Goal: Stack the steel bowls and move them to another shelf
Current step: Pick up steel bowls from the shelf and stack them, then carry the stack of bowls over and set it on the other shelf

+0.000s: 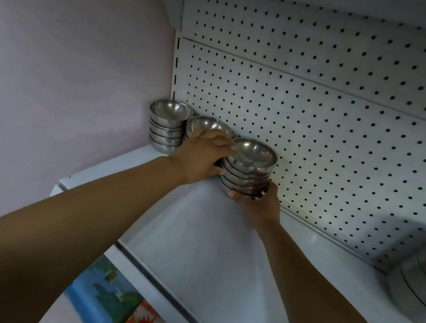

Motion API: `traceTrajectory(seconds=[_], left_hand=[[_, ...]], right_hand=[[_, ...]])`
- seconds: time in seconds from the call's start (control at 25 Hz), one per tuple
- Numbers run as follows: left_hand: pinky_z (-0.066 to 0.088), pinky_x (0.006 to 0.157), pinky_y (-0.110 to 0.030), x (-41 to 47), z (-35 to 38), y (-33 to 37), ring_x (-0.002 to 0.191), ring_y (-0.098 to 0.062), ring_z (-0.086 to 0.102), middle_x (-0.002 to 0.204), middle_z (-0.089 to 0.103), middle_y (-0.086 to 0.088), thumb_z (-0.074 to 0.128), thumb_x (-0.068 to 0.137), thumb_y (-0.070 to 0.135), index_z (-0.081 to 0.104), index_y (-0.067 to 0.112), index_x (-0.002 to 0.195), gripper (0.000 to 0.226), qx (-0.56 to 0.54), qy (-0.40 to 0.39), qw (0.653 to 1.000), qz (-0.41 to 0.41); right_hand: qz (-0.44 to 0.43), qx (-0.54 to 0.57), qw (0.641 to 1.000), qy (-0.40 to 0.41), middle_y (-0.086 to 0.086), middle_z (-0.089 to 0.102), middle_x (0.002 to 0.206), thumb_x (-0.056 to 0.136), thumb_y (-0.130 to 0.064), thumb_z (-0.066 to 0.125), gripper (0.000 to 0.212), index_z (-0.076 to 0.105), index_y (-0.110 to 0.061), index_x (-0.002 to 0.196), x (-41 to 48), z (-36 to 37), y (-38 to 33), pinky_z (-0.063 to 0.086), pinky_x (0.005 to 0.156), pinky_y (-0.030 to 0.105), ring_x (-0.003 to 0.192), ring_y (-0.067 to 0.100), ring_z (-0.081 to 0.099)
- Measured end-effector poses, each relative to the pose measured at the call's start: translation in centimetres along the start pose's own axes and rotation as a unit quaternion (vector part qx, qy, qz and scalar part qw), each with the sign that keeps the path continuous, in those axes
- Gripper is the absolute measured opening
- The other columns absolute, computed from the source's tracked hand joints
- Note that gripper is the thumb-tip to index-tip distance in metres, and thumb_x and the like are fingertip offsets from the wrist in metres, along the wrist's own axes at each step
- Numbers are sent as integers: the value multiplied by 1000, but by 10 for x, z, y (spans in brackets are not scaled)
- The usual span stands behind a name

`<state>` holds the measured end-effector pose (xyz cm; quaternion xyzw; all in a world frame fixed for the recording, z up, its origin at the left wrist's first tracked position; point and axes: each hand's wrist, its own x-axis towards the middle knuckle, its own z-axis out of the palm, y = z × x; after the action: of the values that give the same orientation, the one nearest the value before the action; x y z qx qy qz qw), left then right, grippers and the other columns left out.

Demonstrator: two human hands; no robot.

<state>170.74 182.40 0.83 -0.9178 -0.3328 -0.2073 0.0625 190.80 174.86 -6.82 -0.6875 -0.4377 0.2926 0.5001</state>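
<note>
Stack of small round steel bowls (245,177): polished metal; smooth, mirror-bright inside
White shelf board (195,241): smooth, matt, faintly mottled
White perforated back panel (321,122): matt painted sheet; punched with round holes
Lilac wall (70,59): matt, even
Large round steel containers (422,278): satin, duller metal
Blue and red printed package (109,305): glossy, film-like

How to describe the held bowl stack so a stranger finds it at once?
Find the white shelf below the pegboard. Three bowl stacks line its back left. This stack is rightmost, the only one in the left hand and right hand.
</note>
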Motion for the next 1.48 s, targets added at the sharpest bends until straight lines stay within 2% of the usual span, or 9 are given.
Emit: traceTrajectory(seconds=[0.2,0.32,0.44,0.64,0.72,0.84,1.0,1.2,1.48], left_hand=[[27,116,-42,-43,-9,13,141,-30,46,152,52,-7,72,91,40,50,16,149,66,-70,20,996,-58],[31,113,-37,-86,-15,24,138,-31,50,151,53,-10,67,91,48,48,13,149,70,-85,28,989,-114],[28,116,-32,-136,-18,38,143,-26,42,156,46,-6,67,94,48,41,14,154,74,-127,38,963,-235],[23,110,-20,-231,-32,58,145,-18,38,157,45,2,70,93,42,46,22,150,65,-174,102,911,-359],[23,109,-21,-270,-42,65,144,-18,39,156,46,3,71,92,41,48,24,149,63,-159,120,896,-397],[28,110,-25,-325,-60,73,141,-16,41,153,48,4,71,92,42,49,24,148,63,-138,123,884,-429],[35,119,-42,-410,-89,82,144,-19,41,154,49,1,71,91,45,51,22,146,63,-79,118,873,-466],[36,114,-33,-536,-138,108,139,-21,47,148,55,0,76,89,36,50,17,146,66,-55,148,811,-564],[36,106,-32,-723,-231,167,136,-22,48,148,54,0,74,88,42,48,22,147,68,29,158,698,-698]], right_hand=[[16,-77,996,-43,2,66,130,68,-39,94,86,52,-15,139,-14,-8,-2,55,89,34,118,24,65],[5,-162,981,-109,1,59,141,73,-56,85,90,50,-17,146,-42,-25,-3,43,96,25,134,24,55],[-38,-211,964,-154,3,43,159,92,-45,75,81,38,-14,157,-78,-35,-14,25,99,18,148,21,39],[-145,-218,946,-192,-4,31,168,94,-48,71,81,35,-22,161,-142,-8,-31,20,120,23,155,13,26],[-187,-221,934,-210,-7,31,168,96,-46,70,75,38,-25,159,-165,14,-35,17,124,25,156,10,22],[-252,-204,916,-235,-11,35,165,97,-42,70,66,45,-26,156,-201,44,-45,14,120,17,155,4,22],[-281,-182,894,-297,-14,37,163,97,-37,71,61,48,-28,153,-253,92,-53,15,117,11,152,0,26],[-301,-155,858,-386,-11,43,159,96,-37,73,62,50,-25,152,-347,165,-69,27,124,27,147,4,36],[-366,-126,774,-501,-5,52,155,94,-36,75,61,54,-20,149,-523,279,-106,31,118,21,143,12,46]])
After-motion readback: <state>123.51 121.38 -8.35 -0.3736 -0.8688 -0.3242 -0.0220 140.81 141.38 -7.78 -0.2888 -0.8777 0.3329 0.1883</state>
